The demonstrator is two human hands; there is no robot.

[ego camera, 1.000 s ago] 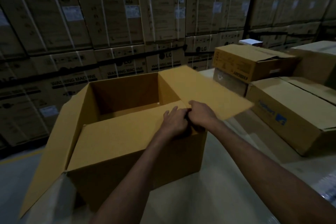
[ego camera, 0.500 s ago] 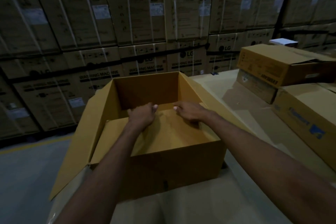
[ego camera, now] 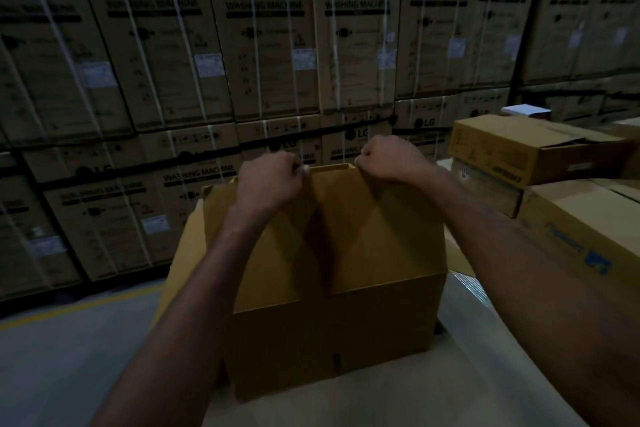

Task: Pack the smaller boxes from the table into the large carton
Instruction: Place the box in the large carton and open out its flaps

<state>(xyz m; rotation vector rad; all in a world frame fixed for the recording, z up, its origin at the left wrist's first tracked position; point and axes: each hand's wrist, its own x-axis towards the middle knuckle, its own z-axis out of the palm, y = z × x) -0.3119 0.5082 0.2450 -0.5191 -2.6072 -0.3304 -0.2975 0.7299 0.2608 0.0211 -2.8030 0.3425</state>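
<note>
Head view: left hand and right hand, set apart, each grip the top edge of the raised near flap with curled fingers. The flap stands up and hides the inside of the carton, which rests on the table directly ahead. Smaller boxes are stacked on the table to the right, well apart from the hands. Strapped washing-machine cartons form a wall behind.

carton interior: hidden behind flap | blue-printed box: cut off right
</note>
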